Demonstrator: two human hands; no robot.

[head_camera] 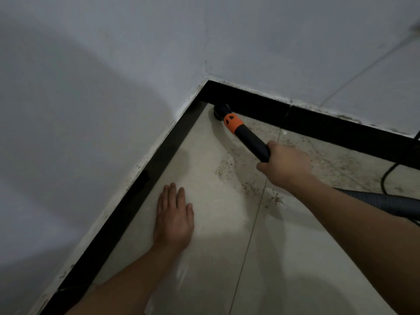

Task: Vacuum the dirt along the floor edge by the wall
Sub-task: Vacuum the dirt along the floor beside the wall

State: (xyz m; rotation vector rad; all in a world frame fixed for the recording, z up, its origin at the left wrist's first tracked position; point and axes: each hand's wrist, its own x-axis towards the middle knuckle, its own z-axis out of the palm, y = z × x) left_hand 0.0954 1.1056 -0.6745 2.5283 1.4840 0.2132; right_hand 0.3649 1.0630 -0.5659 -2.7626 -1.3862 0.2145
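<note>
One right hand [284,164] grips one vacuum wand [250,138]; one left hand [175,221] lies flat.

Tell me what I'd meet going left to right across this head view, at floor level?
Left hand, flat on the floor → vacuum nozzle in the corner → orange collar → black wand → right hand gripping the wand → ribbed hose.
</note>
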